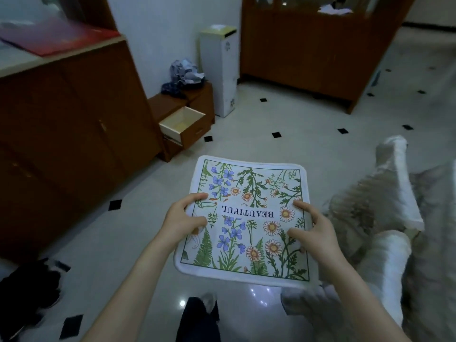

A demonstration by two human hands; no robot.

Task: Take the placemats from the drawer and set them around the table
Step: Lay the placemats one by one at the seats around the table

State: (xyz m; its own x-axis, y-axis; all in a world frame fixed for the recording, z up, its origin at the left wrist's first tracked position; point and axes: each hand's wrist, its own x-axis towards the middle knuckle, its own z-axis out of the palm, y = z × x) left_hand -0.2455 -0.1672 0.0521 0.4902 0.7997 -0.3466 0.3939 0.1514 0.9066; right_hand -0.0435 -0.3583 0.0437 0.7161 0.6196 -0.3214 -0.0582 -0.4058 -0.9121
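Note:
I hold a white placemat [249, 193] printed with flowers and the word BEAUTIFUL flat in front of me, above the floor. My left hand [182, 218] grips its left edge, thumb on top. My right hand [313, 225] grips its right edge, fingers spread over the print. Whether more mats lie beneath it I cannot tell. Behind it, a small brown cabinet's top drawer [183, 124] stands pulled out, its pale inside showing.
A long brown sideboard [61, 114] with a red folder [56, 38] runs along the left. Crumpled clothes [185, 75] lie on the small cabinet, a white tall unit [222, 70] beside it. A covered chair [394, 193] stands right. The tiled floor between is open.

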